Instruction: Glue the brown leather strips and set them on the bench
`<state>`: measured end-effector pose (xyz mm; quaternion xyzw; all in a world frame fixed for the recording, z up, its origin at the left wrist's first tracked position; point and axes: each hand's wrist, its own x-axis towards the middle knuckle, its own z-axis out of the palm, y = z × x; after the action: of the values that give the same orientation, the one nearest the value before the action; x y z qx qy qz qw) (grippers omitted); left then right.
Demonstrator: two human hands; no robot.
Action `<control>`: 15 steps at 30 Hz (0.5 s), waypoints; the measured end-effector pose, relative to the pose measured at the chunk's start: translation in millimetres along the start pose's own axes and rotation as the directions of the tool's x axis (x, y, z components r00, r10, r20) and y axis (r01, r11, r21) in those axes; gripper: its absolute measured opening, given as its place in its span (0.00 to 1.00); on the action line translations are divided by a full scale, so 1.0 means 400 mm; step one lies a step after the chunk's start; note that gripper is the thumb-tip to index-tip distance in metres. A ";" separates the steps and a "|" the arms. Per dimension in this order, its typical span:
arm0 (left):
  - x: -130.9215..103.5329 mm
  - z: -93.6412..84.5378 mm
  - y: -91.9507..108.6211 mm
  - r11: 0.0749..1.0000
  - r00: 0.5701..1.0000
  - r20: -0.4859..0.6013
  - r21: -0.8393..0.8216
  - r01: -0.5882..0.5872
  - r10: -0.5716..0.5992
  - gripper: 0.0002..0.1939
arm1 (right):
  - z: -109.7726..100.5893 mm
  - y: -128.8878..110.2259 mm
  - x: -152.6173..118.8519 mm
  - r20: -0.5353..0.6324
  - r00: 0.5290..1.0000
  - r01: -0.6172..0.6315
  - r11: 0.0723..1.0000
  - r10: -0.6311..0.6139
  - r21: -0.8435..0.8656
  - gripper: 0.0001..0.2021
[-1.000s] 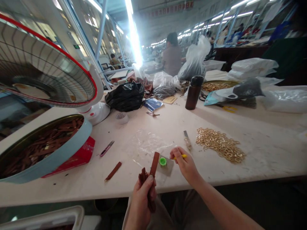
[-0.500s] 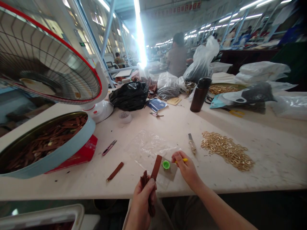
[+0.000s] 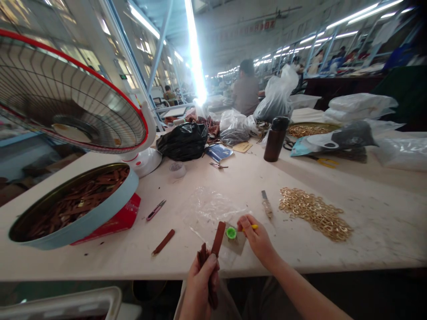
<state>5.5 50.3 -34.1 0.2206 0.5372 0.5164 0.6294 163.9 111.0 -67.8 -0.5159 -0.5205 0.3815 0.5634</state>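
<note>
My left hand (image 3: 203, 275) is closed around several brown leather straps (image 3: 218, 238), one of which sticks up past the thumb. Pinched in my right hand (image 3: 255, 235) is a thin tool with a yellow handle (image 3: 254, 226); its tip points left, close to a small green cup (image 3: 231, 233). That cup sits on a greyish square pad (image 3: 238, 246), just right of the raised strap. To the left, a single strap with a metal ring at its end (image 3: 163, 242) lies on the table.
A heap of gold-coloured rings (image 3: 315, 213) lies to the right, near a knife (image 3: 266, 204). Thread snips (image 3: 156, 210) lie left. A round tin of leather pieces (image 3: 130, 195) stands beside a fan (image 3: 140, 129). Farther back are a dark bottle (image 3: 276, 140) and a black bag (image 3: 183, 140).
The camera view has shifted slightly, so the table things appear a little lower. My right hand has moved slightly left, bringing the yellow-handled tool nearer the green cup. My left hand keeps its hold.
</note>
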 end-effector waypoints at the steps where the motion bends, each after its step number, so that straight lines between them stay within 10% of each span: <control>1: 0.001 -0.002 -0.003 1.000 1.000 -0.006 -0.005 -0.005 0.005 0.19 | 0.000 0.000 0.000 -0.003 1.000 0.000 1.000 0.000 0.000 0.21; 15: 0.011 -0.022 -0.018 0.999 0.999 -0.024 0.024 -0.047 0.047 0.21 | -0.005 -0.017 -0.005 -0.031 0.999 -0.008 0.998 0.010 0.058 0.22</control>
<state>-0.1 49.0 -45.0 0.2344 0.5456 0.5272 0.6078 164.8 107.6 -61.5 -0.5076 -0.4979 0.3910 0.5845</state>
